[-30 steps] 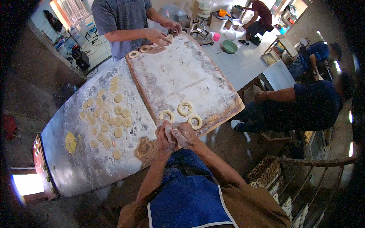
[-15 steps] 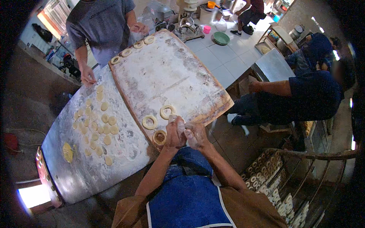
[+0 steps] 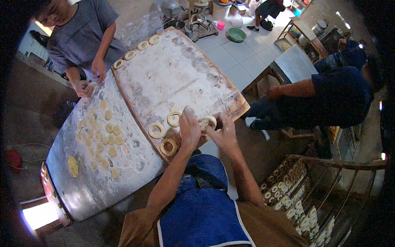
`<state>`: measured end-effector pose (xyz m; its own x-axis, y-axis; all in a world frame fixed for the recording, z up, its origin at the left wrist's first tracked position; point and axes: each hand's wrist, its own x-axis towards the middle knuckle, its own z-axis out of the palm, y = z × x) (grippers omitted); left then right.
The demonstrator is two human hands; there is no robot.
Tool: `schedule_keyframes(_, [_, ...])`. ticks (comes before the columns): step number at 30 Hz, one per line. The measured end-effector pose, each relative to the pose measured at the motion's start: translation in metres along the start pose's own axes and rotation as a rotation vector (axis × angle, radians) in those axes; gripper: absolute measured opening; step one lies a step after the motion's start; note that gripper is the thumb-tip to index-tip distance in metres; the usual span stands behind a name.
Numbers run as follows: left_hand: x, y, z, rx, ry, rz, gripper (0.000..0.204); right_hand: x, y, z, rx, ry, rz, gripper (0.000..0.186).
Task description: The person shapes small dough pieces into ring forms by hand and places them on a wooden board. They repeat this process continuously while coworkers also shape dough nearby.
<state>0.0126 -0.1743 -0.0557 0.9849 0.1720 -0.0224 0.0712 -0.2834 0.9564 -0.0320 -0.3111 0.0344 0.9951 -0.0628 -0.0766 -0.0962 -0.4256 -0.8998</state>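
Note:
A pale dough ring (image 3: 211, 119) is held up between my two hands over the near corner of the floured wooden board (image 3: 173, 78). My right hand (image 3: 224, 133) grips its right side between thumb and fingers. My left hand (image 3: 190, 131) closes on its left side, and the hand itself covers part of that grip. Just left of my hands, a dough ring (image 3: 174, 126), another dough ring (image 3: 149, 130) and a third dough ring (image 3: 161, 148) lie flat on the board. More dough rings (image 3: 142, 45) line the board's far left edge.
A floured metal table (image 3: 135, 181) on the left carries several flat dough discs (image 3: 109, 115) and a yellow lump (image 3: 73, 166). Across it, a person in grey (image 3: 84, 33) handles dough. A person in dark clothes (image 3: 325, 99) stands at right. Racked dough rings (image 3: 292, 201) sit behind a railing (image 3: 341, 164).
My hands have moved from pressed together to apart, with a dough ring now showing between them. The person in grey has leaned in and brought both hands together over the metal table.

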Motion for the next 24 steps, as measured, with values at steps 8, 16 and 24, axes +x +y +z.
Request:
schedule_keyframes(8, [0.022,0.044,-0.021,0.780,-0.343,0.261,0.027,-0.020,0.042,0.001,-0.331,0.179,-0.007,0.078])
schedule_keyframes(16, [-0.007,0.027,-0.097,0.394,-0.063,0.311,0.029,-0.030,0.016,0.007,-0.172,0.102,0.050,0.052])
schedule_keyframes(24, [-0.135,-0.109,-0.372,0.745,0.680,-0.062,0.022,-0.088,0.017,0.040,-0.068,0.096,0.043,0.022])
